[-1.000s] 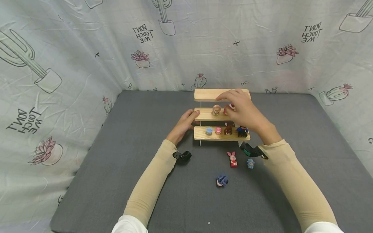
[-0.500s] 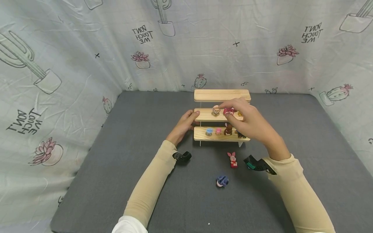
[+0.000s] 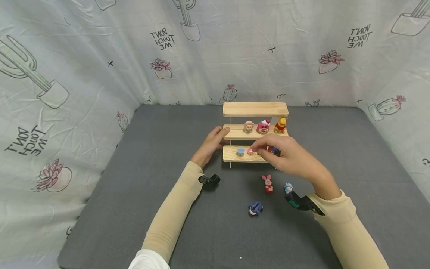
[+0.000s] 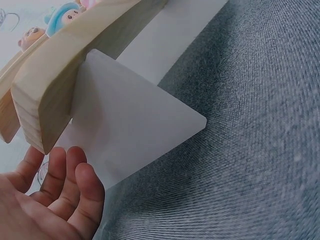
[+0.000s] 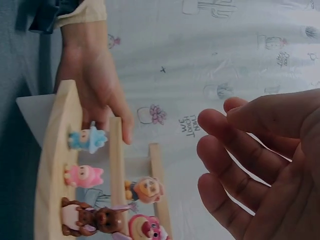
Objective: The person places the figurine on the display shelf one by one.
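A three-tier wooden display shelf point(image 3: 255, 109) stands near the back of the table. My left hand point(image 3: 211, 146) grips its left end, thumb on the middle tier's edge and fingers beneath. In the left wrist view those curled fingers point(image 4: 65, 182) sit beside the clear side support point(image 4: 130, 115). My right hand point(image 3: 289, 155) hovers before the lower tier with loosely bent fingers and holds nothing. It partly hides the brown kangaroo figurine point(image 5: 95, 217). The middle tier bears a lion-like figurine point(image 3: 248, 126), a pink bear point(image 3: 263, 127) and a yellow bear in red point(image 3: 280, 125).
On the lower tier are a blue-hatted figurine point(image 3: 240, 151), a pink figurine point(image 3: 250, 151) and a dark blue one point(image 3: 276, 151). In front, on the grey table point(image 3: 161, 209), lie a rabbit-eared red figurine point(image 3: 267, 184), a blue donkey-like figurine point(image 3: 256, 208) and a small light-blue figurine point(image 3: 288, 187).
My right hand has drawn back from the middle tier, down and toward me, revealing the yellow bear there. My left hand has stayed on the shelf.
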The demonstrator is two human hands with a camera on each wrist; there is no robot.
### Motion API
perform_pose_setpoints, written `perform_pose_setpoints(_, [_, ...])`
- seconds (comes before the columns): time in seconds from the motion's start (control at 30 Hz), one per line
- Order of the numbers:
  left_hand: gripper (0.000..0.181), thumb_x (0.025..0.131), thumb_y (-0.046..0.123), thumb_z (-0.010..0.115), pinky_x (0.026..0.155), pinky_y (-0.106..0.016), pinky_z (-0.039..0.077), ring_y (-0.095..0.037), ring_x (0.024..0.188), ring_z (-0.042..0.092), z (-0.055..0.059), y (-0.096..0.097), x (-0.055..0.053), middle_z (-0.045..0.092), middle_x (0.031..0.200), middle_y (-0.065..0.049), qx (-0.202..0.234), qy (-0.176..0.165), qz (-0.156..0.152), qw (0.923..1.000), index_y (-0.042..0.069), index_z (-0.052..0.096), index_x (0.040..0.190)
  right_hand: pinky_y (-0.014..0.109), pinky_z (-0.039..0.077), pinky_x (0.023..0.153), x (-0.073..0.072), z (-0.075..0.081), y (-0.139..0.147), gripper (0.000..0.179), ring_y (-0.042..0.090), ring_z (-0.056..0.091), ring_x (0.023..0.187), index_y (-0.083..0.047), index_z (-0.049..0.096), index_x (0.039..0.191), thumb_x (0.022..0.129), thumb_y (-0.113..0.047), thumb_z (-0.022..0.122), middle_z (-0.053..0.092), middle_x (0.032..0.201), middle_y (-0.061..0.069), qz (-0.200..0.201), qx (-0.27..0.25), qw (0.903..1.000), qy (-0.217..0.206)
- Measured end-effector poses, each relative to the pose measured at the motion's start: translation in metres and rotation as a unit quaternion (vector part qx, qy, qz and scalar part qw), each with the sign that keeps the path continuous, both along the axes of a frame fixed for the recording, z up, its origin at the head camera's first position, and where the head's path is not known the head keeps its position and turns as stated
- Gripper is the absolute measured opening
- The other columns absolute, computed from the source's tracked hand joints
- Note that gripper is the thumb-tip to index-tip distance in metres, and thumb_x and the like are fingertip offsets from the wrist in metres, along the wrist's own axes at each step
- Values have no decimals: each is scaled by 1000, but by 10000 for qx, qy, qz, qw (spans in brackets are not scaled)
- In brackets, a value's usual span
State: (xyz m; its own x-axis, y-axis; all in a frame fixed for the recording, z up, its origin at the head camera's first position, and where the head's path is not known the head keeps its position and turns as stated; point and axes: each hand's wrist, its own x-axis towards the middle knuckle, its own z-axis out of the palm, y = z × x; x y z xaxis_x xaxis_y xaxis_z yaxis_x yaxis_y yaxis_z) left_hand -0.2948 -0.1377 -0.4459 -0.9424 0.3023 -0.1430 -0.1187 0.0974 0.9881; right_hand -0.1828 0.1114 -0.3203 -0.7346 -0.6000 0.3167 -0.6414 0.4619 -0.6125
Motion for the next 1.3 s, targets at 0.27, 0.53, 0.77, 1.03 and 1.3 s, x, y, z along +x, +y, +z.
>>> perform_pose_setpoints(0.27, [54, 101, 54, 52, 77, -31, 51, -20, 104, 61, 0, -1, 1, 60, 122, -10, -3, -5, 45, 10000, 11, 54, 133, 24, 53, 73, 7, -9, -4, 20, 3, 58, 87, -18, 71, 109, 95, -5, 69, 69, 102, -7, 75, 511, 9979, -398])
perform_pose_setpoints(0.53, [54, 101, 53, 52, 77, -31, 50, -20, 104, 60, -1, -3, 0, 61, 121, -9, 7, -6, 45, 10000, 10, 54, 134, 26, 53, 75, 16, -20, -4, 20, 2, 58, 87, -21, 70, 111, 95, -10, 71, 68, 104, -11, 160, 714, 9952, -650])
perform_pose_setpoints(0.77, [54, 101, 54, 52, 76, -30, 50, -19, 102, 60, -4, -4, 0, 62, 119, -9, 36, 27, 52, 10000, 11, 54, 133, 32, 54, 79, 21, -28, -6, 17, 3, 59, 91, -25, 69, 115, 98, -29, 68, 67, 104, -14, 276, 1418, 9830, -1133])
perform_pose_setpoints(1.03, [54, 101, 54, 52, 76, -30, 50, -18, 101, 60, -4, -3, 1, 62, 118, -8, 38, 19, 34, 10000, 11, 55, 132, 31, 53, 78, 26, -35, -12, 22, 10, 63, 89, -23, 70, 115, 97, -35, 69, 71, 108, -8, 484, 1864, 9725, -1312])
perform_pose_setpoints(1.3, [53, 100, 54, 53, 75, -30, 51, -18, 100, 60, -5, -3, 1, 62, 116, -8, 73, 33, 9, 10000, 11, 55, 131, 23, 48, 68, 31, -39, -13, 28, 0, 56, 79, -21, 70, 115, 96, -42, 69, 64, 91, -14, 597, 2108, 9603, -1727])
